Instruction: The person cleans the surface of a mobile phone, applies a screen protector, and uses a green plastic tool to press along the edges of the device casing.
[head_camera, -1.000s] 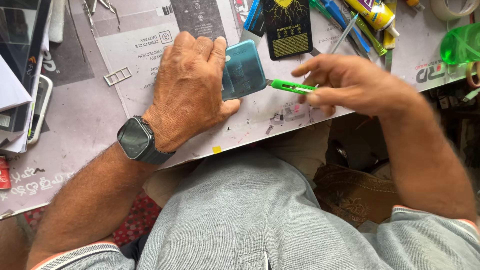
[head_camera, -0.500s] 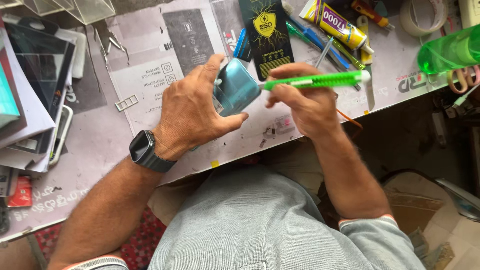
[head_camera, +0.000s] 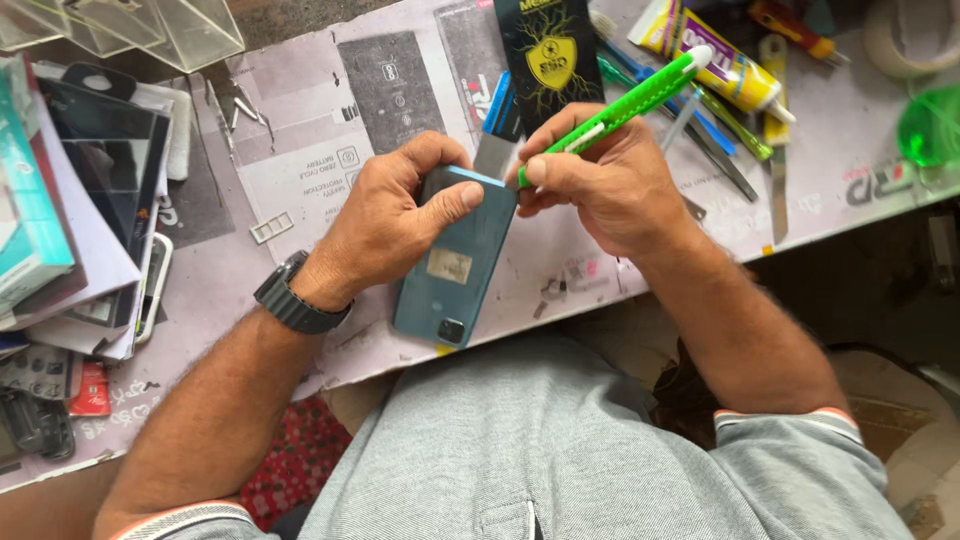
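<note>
A teal-blue phone (head_camera: 452, 272) lies back side up on the paper-covered table (head_camera: 300, 160), its camera end toward me. My left hand (head_camera: 392, 222) grips its far end, thumb laid across the back, a black watch on the wrist. My right hand (head_camera: 598, 180) holds a bright green utility knife (head_camera: 625, 108) like a pen, with its tip at the phone's far right corner. A small pale sticker sits on the middle of the phone's back.
A black packet (head_camera: 552, 55) lies behind the hands. A yellow glue tube (head_camera: 715, 62), tweezers and blue tools lie at the back right, next to a green bottle (head_camera: 930, 125). Stacked boxes, glass sheets and phones (head_camera: 90, 200) fill the left side. The table's near edge runs just above my lap.
The phone has been turned and laid flat, back side up. The knife has swung from lying sideways to standing steeply, its tip now at the phone's corner. The view has shifted.
</note>
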